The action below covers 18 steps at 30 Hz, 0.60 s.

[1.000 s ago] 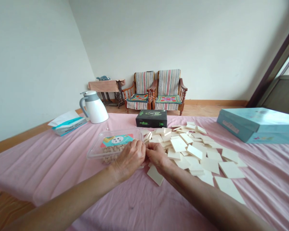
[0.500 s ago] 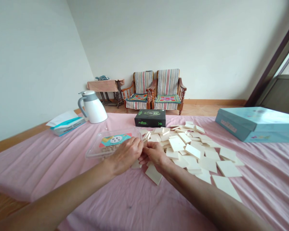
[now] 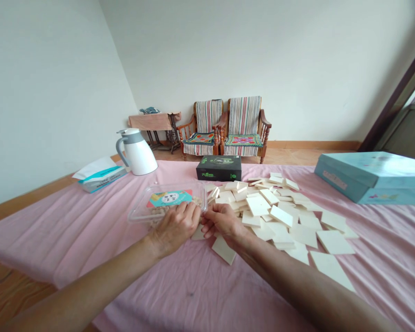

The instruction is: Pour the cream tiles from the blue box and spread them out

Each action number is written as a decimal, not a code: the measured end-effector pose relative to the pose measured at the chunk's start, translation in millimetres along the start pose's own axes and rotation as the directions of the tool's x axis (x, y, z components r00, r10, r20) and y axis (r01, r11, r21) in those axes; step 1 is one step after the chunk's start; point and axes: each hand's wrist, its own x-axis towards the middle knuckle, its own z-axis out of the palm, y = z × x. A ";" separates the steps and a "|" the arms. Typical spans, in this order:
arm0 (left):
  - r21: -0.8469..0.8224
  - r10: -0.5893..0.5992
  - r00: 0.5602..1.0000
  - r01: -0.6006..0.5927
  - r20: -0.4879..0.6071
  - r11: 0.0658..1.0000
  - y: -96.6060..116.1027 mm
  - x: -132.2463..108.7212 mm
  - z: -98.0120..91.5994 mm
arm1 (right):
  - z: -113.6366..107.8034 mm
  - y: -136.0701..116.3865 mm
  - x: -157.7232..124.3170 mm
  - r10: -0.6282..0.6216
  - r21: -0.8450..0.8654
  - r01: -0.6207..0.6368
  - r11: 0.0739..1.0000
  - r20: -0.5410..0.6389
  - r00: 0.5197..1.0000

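Note:
A clear plastic box (image 3: 137, 210) with a coloured label on its lid and small tan pieces inside rests on the table, left of the middle. My left hand (image 3: 179, 227) is closed over its near right edge, fingers curled and knuckles up. At the right corner of the box, the thumb and fingers of my right hand (image 3: 224, 223) pinch its rim. The fingertips of both hands almost meet there and partly hide the corner. A loose heap of cream square tiles (image 3: 257, 205) lies just beyond and right of my right hand.
A pink cloth (image 3: 152, 286) covers the table. Along its far side stand a tissue pack (image 3: 102, 177), a white jug (image 3: 140, 154) and a black box (image 3: 218, 169). A light blue box (image 3: 373, 177) sits at the right. Two wooden armchairs (image 3: 244, 127) stand behind.
My left hand has shifted slightly down and away from the right hand, baring more of the box's right corner. The whole view has moved a little rightward.

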 end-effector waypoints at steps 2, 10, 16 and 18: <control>0.007 0.043 0.998 -0.043 -0.041 0.999 -2.1 0.8 4.7 | 0.0 0.2 -0.3 0.001 0.005 -0.001 1.000 -0.002 1.000; -0.278 0.136 0.989 -0.145 -0.051 0.950 -21.6 10.1 10.1 | -2.5 -2.0 -1.4 0.014 0.038 -0.014 0.999 -0.011 1.000; -0.475 0.027 0.999 -0.043 -0.042 0.879 -23.9 6.4 8.5 | -2.7 -1.0 -2.3 -0.007 0.110 0.010 0.994 -0.026 1.000; -0.520 -0.031 0.999 0.005 -0.040 0.854 -22.5 3.7 8.7 | -2.7 0.3 -2.4 -0.005 0.142 0.007 0.990 -0.012 1.000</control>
